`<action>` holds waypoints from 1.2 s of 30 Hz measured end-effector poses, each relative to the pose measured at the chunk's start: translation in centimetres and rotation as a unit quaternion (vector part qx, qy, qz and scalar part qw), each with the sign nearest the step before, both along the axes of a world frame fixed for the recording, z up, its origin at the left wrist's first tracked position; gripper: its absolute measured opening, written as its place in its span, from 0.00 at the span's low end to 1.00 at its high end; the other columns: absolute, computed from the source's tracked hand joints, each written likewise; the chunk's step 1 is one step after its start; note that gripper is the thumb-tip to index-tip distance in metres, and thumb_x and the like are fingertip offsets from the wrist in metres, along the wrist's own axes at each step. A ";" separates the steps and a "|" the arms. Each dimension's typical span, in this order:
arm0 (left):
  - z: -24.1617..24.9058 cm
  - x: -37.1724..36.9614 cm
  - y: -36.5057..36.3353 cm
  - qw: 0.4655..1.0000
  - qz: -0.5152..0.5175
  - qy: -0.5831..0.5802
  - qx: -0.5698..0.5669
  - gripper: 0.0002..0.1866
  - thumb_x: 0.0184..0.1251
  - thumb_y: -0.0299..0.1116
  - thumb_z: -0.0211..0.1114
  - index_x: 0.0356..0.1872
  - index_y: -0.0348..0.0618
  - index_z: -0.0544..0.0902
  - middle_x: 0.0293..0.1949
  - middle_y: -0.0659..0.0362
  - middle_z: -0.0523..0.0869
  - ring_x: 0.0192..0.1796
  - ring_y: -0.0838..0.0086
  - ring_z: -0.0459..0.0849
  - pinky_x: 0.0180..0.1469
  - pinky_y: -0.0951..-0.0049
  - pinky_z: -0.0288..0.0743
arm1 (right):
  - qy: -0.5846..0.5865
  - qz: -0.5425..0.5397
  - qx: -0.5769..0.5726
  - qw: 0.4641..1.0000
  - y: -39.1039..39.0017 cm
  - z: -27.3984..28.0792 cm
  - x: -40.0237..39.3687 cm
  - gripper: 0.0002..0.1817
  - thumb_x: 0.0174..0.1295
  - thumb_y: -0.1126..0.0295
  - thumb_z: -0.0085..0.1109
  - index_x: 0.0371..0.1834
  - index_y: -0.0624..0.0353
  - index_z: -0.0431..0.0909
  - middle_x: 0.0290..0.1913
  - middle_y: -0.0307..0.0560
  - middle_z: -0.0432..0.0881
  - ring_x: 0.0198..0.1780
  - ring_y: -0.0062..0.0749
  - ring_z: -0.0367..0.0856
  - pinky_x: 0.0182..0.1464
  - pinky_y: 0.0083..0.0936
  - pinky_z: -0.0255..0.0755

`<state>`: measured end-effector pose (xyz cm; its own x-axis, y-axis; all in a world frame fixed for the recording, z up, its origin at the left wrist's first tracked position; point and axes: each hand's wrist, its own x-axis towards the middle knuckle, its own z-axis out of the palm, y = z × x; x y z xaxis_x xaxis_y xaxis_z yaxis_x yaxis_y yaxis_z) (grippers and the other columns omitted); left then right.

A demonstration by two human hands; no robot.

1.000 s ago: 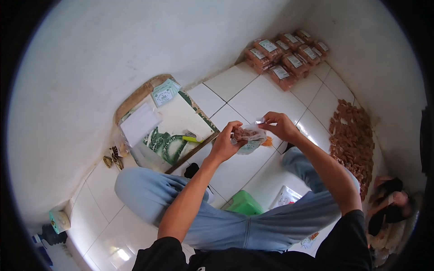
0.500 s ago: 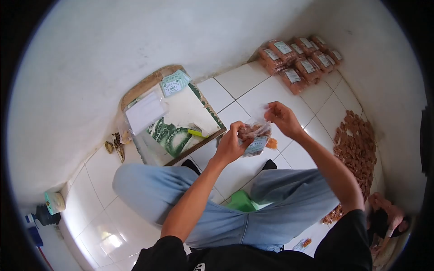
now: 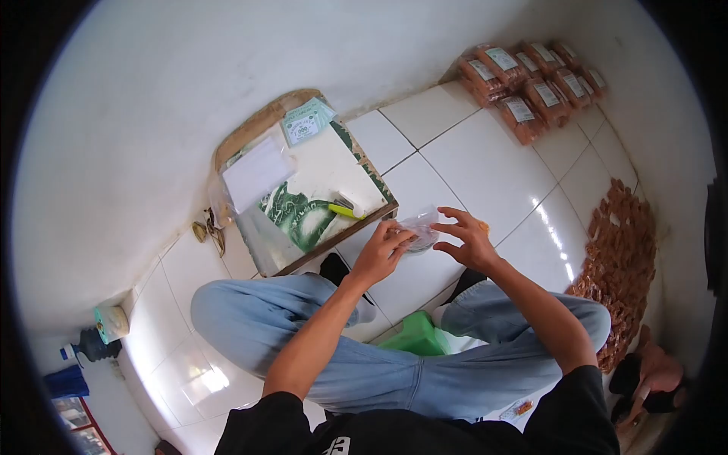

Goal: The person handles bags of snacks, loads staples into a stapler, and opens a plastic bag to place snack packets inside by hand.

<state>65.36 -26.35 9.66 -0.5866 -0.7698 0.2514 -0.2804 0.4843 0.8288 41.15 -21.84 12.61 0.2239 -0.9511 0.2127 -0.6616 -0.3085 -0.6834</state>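
Observation:
Between my hands, over the tiled floor in front of my crossed legs, is a clear plastic bag (image 3: pixel 422 230) with its upper end turned away from me. My left hand (image 3: pixel 383 254) grips the bag's left side with bent fingers. At the bag's right edge, my right hand (image 3: pixel 472 241) has its fingers spread, fingertips right beside the plastic. Most of the bag's contents are hidden by glare and by the tilt. A small orange item (image 3: pixel 484 226) shows just behind the right fingers.
A low table (image 3: pixel 341 167) carries green-white labels (image 3: pixel 307 123), white sheets (image 3: pixel 258 176) and a yellow-green cutter (image 3: pixel 346 211). Filled, labelled packs (image 3: pixel 523 110) are stacked by the wall. Loose brown pieces (image 3: pixel 618 250) lie at right near another person (image 3: pixel 656 371). A green object (image 3: pixel 418 334) sits between my legs.
The bag has tipped, so its label and brown contents no longer face me. My right hand has come down from the bag's pinched top, and its fingers have spread. The view has shifted.

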 end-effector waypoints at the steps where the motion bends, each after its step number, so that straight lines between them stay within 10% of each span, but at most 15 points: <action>1: -0.4 0.3 0.2 1.000 -0.003 -0.002 0.000 0.19 0.61 0.22 0.65 0.54 0.50 0.81 0.49 0.53 0.73 0.47 0.62 0.79 0.50 0.64 0.77 | 0.011 0.011 0.011 1.000 0.1 -0.4 0.1 0.28 0.47 0.65 0.76 0.56 0.43 0.81 0.65 0.47 0.72 0.61 0.44 0.73 0.54 0.35 0.76; 15: -3.1 1.8 -0.2 0.995 -0.038 -0.087 0.027 0.16 0.60 0.18 0.61 0.48 0.45 0.85 0.57 0.48 0.68 0.53 0.55 0.77 0.56 0.63 0.74 | -0.025 0.005 -0.017 1.000 0.6 -4.3 2.6 0.27 0.48 0.69 0.75 0.55 0.37 0.82 0.67 0.47 0.70 0.62 0.45 0.72 0.54 0.34 0.76; 25: -2.9 2.0 0.0 0.989 -0.015 -0.125 -0.081 0.11 0.56 0.26 0.67 0.41 0.44 0.87 0.57 0.48 0.71 0.55 0.53 0.75 0.58 0.59 0.72 | -0.003 0.035 -0.053 0.998 -0.3 -5.3 4.1 0.09 0.49 0.72 0.70 0.34 0.54 0.85 0.53 0.45 0.79 0.57 0.45 0.74 0.57 0.39 0.69; 30: -1.0 1.9 0.7 0.993 0.072 0.017 0.086 0.26 0.51 0.29 0.75 0.55 0.46 0.79 0.59 0.52 0.76 0.61 0.58 0.75 0.61 0.65 0.71 | 0.015 0.015 -0.077 0.997 -0.6 -5.0 4.4 0.07 0.49 0.72 0.69 0.32 0.53 0.85 0.48 0.43 0.79 0.56 0.44 0.74 0.57 0.39 0.67; 36: -0.5 1.6 -0.2 0.999 0.036 -0.032 -0.018 0.31 0.50 0.35 0.77 0.57 0.49 0.77 0.62 0.54 0.75 0.62 0.60 0.75 0.61 0.64 0.71 | 0.022 0.009 -0.078 0.997 -0.7 -4.5 4.3 0.08 0.48 0.73 0.69 0.33 0.55 0.85 0.51 0.44 0.77 0.57 0.46 0.71 0.58 0.39 0.66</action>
